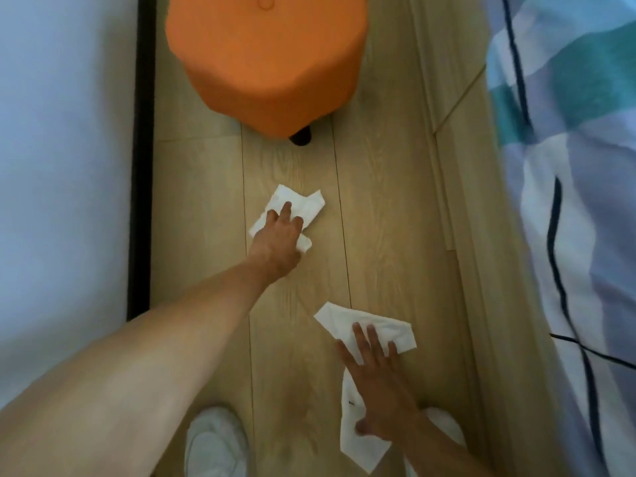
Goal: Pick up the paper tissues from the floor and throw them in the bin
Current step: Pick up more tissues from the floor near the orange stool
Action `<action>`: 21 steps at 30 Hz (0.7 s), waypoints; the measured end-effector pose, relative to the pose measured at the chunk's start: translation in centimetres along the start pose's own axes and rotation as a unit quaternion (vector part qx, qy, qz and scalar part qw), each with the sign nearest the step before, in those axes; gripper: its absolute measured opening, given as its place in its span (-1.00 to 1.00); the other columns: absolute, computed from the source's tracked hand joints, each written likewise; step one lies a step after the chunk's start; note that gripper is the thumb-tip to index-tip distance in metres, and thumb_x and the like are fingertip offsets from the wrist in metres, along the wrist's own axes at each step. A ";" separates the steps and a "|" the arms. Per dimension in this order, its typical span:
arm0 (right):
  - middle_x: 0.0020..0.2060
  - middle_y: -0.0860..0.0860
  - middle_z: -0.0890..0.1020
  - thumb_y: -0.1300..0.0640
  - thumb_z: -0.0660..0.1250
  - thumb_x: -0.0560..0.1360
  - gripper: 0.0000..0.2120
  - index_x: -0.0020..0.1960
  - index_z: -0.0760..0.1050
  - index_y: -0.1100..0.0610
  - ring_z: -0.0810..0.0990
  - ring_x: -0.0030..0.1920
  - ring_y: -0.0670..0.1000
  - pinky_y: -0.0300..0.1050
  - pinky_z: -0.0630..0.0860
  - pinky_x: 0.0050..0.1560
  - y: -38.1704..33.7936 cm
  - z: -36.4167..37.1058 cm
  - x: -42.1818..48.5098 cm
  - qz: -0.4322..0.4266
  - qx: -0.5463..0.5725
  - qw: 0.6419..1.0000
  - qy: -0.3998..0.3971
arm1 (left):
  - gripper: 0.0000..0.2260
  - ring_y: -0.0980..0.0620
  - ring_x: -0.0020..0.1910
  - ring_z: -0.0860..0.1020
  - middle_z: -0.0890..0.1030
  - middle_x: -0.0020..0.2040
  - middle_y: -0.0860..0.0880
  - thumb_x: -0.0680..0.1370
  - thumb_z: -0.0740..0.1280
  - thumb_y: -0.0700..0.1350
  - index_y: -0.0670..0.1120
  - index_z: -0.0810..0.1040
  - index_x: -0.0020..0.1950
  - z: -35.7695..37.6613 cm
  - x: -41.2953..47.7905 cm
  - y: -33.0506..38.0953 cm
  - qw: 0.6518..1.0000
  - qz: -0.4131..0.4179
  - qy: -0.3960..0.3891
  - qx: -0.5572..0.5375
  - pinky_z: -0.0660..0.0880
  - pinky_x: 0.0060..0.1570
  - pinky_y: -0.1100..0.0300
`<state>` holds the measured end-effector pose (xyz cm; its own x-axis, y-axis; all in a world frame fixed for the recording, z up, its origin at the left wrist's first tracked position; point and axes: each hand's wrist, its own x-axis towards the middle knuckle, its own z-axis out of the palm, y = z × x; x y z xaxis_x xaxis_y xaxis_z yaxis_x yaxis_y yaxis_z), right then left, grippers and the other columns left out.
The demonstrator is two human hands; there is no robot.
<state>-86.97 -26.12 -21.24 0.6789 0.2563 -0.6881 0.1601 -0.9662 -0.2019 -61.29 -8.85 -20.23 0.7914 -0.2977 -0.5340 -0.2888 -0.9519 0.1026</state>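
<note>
Tissues: three white pieces on the wood-plank floor (378, 208), no bin visible in view. Left hand (280, 232) reaches forward with the arm extended, fingers spread flat on the far tissue (303, 203); palm down, not closed around it, pressing rather than pinching. That tissue is crumpled, long axis running diagonally from the near-left of the hand to the far-right, with paper showing on both sides of the fingers and a small flap just right of the wrist. Right hand (377, 383) also lies open, palm down, fingers splayed onto the near tissue (375, 323), which sits just beyond the fingertips and partly under them; its long axis runs roughly left to right, pointed corner to the left. Third tissue (358, 445) lies under the right thumb and wrist, long axis running front to back, its near end extending toward the viewer. Cannot tell whether the thumb pins or only touches it. White shoes (215, 442) sit close behind both hands. Orange stool (265, 60) stands well ahead of the left hand; patterned bedding (568, 166) runs along the right.
</note>
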 end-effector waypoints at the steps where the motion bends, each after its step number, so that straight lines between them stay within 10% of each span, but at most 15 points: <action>1: 0.59 0.17 -0.27 -0.40 0.45 0.26 0.27 0.59 -0.34 -0.03 -0.26 0.57 0.29 0.40 -0.07 0.51 -0.2 0.5 0.0 0.009 -0.004 0.999 0.033 | -0.46 -0.32 0.56 0.12 0.07 0.63 -0.16 0.56 0.33 -0.05 -0.12 0.26 0.50 0.4 0.5 -0.3 1.000 0.005 -0.013 0.012 0.37 0.37 -0.23; 4: 0.37 0.19 0.54 -0.26 0.63 0.08 0.04 0.47 0.41 0.08 0.53 0.35 0.23 0.23 0.57 0.20 -0.2 1.5 0.3 0.024 0.029 0.992 0.118 | -0.47 -0.33 0.52 0.20 0.17 0.59 -0.16 0.56 0.36 -0.08 -0.14 0.27 0.48 1.4 1.3 -0.7 1.000 0.008 -0.010 0.025 0.41 0.33 -0.21; 6: 0.01 0.10 0.71 -0.09 0.70 0.05 -0.27 0.17 0.65 0.09 0.72 -0.01 0.13 0.07 0.68 -0.10 -0.2 1.8 0.5 0.011 0.030 0.991 0.130 | -0.59 -0.26 0.38 0.40 0.35 0.42 -0.16 0.54 0.37 -0.18 -0.17 0.39 0.35 1.9 1.3 -1.0 1.000 0.001 0.026 0.010 0.53 0.20 -0.16; 11: 0.10 0.03 0.57 0.24 0.35 0.48 -0.71 0.19 0.52 0.12 0.58 0.09 0.10 -0.02 0.54 0.03 -0.7 -0.6 1.1 0.106 0.216 0.963 0.120 | -0.92 -0.12 -0.20 0.61 0.57 -0.22 -0.08 0.48 0.31 -0.13 -0.09 0.44 -0.13 0.3 -1.2 -1.1 0.991 -0.012 -0.074 -0.110 0.53 -0.25 0.09; 16: -0.20 -0.18 0.58 0.23 0.39 0.51 -0.83 -0.07 0.50 -0.04 0.56 -0.24 -0.30 -0.47 0.43 -0.33 -3.1 -13.0 -0.2 0.186 0.528 0.799 0.220 | -0.89 -0.11 -0.10 0.63 0.60 -0.16 -0.04 0.43 0.41 -0.21 -0.11 0.51 -0.10 -4.9 -8.4 2.1 0.950 -0.014 -0.058 -0.306 0.44 -0.23 0.17; 21: -0.28 -0.03 0.70 0.18 0.35 0.44 -0.90 -0.04 0.57 0.08 0.69 -0.27 -0.04 -0.23 0.57 -0.39 -4.7 -28.8 -8.3 0.191 0.677 0.694 0.154 | -0.52 0.04 -0.06 0.63 0.62 0.08 -0.02 0.31 0.54 -0.10 0.07 0.51 0.18 -18.5 -19.1 6.8 0.866 -0.029 -0.048 -0.496 0.53 -0.15 0.27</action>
<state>-72.74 -24.48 5.53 0.6408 -0.2318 -0.7319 -0.7522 0.0012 -0.6589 -68.40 -11.03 6.20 0.7267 -0.2858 -0.6247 0.3929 -0.5731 0.7192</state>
